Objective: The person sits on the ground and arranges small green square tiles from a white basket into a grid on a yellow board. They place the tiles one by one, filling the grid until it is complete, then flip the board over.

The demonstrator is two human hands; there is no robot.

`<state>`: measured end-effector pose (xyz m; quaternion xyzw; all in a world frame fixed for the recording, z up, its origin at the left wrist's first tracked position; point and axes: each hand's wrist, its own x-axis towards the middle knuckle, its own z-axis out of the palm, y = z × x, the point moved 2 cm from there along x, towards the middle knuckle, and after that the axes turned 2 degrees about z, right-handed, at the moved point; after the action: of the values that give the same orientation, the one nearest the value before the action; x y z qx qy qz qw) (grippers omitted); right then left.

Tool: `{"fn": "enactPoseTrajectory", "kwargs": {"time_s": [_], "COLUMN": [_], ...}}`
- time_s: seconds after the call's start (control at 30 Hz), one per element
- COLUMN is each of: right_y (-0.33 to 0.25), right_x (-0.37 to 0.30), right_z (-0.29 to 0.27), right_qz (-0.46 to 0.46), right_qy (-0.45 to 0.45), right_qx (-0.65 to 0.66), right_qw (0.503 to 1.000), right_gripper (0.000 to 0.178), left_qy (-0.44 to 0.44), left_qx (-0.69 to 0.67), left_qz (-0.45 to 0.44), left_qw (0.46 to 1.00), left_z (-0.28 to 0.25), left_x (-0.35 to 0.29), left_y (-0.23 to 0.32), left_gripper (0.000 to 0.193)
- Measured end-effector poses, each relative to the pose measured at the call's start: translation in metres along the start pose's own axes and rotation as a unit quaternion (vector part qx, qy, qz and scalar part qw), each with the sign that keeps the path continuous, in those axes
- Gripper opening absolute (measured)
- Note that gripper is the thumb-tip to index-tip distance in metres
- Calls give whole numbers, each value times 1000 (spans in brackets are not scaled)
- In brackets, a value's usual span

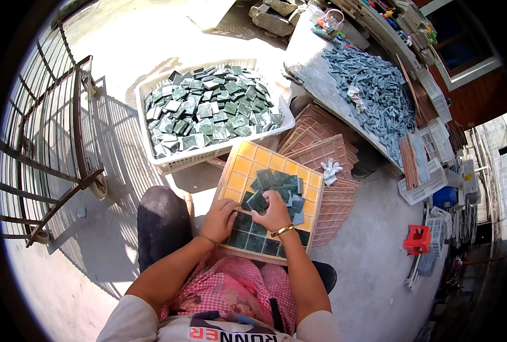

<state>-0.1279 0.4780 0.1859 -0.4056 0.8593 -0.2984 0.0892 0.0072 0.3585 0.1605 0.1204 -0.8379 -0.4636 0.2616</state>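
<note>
On my lap lies a square tray [243, 165] with a yellow gridded face and a pale rim. Dark green square tiles [254, 243] fill cells along its near side. A loose heap of similar tiles [295, 187] covers part of the middle. My right hand [275, 215] pinches one green tile [257, 201] between thumb and fingers, at the near left of the heap. At the tray's left edge, my left hand [220, 221] rests with fingers extended, its fingertips by the leftmost laid tiles. Whether a tile lies under those fingertips is hidden.
Beyond the tray stands a white plastic basket [290, 121] full of green tiles. Right of it, a board [307, 62] bears a pile of narrow grey-green strips [373, 85]. Stacked gridded trays [336, 211] with a white glove [330, 167], a red stool [417, 239] and a wheeled metal rack [82, 125] surround me.
</note>
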Motion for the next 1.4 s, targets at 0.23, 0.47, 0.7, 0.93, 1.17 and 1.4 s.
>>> {"fn": "enactPoseTrajectory", "kwargs": {"time_s": [0.23,0.47,0.7,0.93,1.17,1.4], "right_y": [20,42,41,13,-17,-17], "right_x": [-58,-91,-91,-73,-13,7], "right_z": [-40,-32,-32,-41,4,12], "right_qz": [87,122,85,202,-56,-12], "right_qy": [-42,-113,-25,-97,-20,-94], "right_qx": [-48,9,-105,-112,33,44], "right_qw": [994,986,990,968,998,995], "right_gripper": [50,54,46,42,54,58], "left_qy": [-16,-210,-199,-169,-144,-152], "left_qx": [98,197,139,118,49,3], "left_qz": [31,22,32,-28,0,0], "left_qw": [995,957,970,978,988,988], "left_z": [-1,31,23,-22,-33,-35], "left_x": [13,44,47,39,37,39], "left_y": [-6,-1,-11,-22,-26,-22], "left_gripper": [34,58,53,49,50,50]}}
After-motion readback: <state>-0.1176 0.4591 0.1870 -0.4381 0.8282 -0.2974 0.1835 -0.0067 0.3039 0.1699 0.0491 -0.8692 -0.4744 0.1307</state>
